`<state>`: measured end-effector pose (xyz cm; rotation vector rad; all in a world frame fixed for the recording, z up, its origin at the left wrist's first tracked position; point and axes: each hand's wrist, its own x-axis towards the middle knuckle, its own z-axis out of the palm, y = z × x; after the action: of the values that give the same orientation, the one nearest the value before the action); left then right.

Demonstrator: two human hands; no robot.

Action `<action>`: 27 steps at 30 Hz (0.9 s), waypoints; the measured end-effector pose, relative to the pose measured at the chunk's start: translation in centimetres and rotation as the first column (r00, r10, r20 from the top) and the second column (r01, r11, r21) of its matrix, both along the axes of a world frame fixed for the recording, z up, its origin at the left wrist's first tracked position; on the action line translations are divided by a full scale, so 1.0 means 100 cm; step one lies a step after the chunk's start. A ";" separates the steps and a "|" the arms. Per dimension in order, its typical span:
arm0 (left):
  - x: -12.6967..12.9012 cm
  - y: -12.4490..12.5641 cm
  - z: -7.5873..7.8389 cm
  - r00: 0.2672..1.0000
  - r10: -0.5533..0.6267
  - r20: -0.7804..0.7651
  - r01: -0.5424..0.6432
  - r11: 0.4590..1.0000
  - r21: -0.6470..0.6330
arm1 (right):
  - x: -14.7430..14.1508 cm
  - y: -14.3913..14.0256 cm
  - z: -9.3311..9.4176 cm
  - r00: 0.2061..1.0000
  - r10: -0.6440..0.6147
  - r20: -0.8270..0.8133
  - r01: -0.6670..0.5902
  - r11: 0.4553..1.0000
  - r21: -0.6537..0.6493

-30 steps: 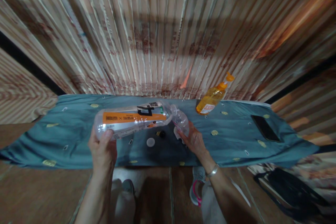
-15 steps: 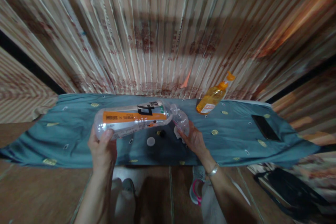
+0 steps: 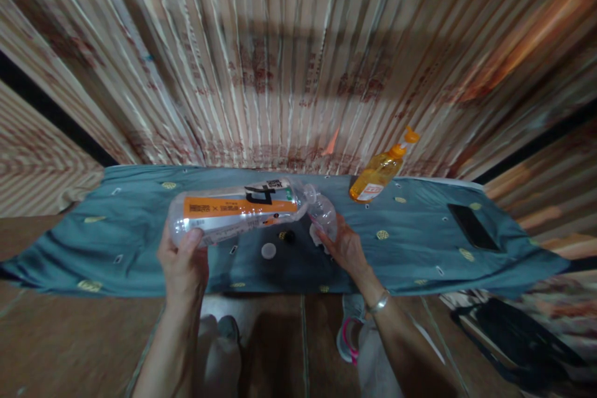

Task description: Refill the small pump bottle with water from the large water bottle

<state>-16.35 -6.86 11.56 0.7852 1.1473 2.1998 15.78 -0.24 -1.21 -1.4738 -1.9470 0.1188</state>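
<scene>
— In the head view, above the desk (image 3: pixel 130 239) with its teal patterned cloth, your left hand (image 3: pixel 185 264) is wrapped around the base end of a large clear plastic bottle with an orange and silver label (image 3: pixel 233 214). Your thumb presses on the near side.

— How does that bottle lie?

— Nearly level, with its base at your left and its narrowing neck pointing to your right.

— And the right hand?

— Your right hand (image 3: pixel 349 249) grips a small rounded clear plastic bottle (image 3: pixel 326 214), fingers closed about its lower part. The two bottles come together at their necks, between your hands; whether the mouths touch or only overlap, you can't tell from here.

— What sits near them?

— On the cloth below the large bottle you have a flat round whitish cap (image 3: pixel 268 251), and just beyond it a small black round object (image 3: pixel 290 237). A crumpled white piece (image 3: pixel 315 234) shows close beside your right fingers; its material is unclear.

— Further out?

— Beyond your right hand, near the back edge, stands a transparent amber pump bottle with a white label (image 3: pixel 375 183). Well to its right lies a flat black rectangular phone (image 3: pixel 473 227). Behind the desk hangs a striped, pleated beige curtain (image 3: pixel 280 62).
</scene>
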 end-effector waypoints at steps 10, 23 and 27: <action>0.000 -0.001 0.000 1.000 -0.002 0.008 0.002 1.000 -0.007 | 0.000 0.000 0.003 1.000 0.000 -0.009 0.000 1.000 0.003; 0.002 -0.001 0.003 0.999 0.003 0.035 -0.003 1.000 -0.022 | -0.002 -0.002 0.003 1.000 -0.016 0.000 0.016 1.000 0.013; 0.002 -0.002 0.002 1.000 0.002 0.013 -0.002 1.000 -0.025 | -0.002 -0.002 0.003 0.999 -0.025 0.022 0.024 1.000 0.019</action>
<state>-16.17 -7.02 11.72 0.7582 1.1674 2.1845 15.60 -0.44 -0.93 -1.4927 -1.9422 0.0734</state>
